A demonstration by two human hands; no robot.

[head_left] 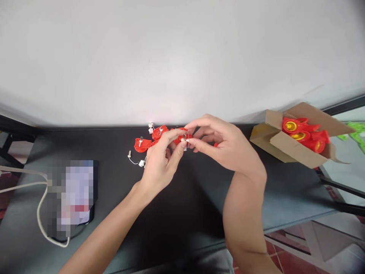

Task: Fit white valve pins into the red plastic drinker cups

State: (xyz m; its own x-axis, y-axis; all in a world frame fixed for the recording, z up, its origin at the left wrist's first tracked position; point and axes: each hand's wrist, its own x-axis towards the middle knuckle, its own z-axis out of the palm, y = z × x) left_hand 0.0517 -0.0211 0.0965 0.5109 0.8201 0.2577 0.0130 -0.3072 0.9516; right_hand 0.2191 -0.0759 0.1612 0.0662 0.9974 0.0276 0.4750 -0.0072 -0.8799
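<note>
Head view: small part point(184, 139) half-hidden by left hand point(162, 160).

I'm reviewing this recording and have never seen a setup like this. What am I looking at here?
There is no robot, just a person's two bare hands, seen by one camera worn on the head, looking forward and down. Left hand and right hand meet over a black table, fingertips around a small part whose details are hidden. Red plastic pieces and a white part with a wire lie nearby. At right, a cardboard box holds red items with yellow insides.
</note>
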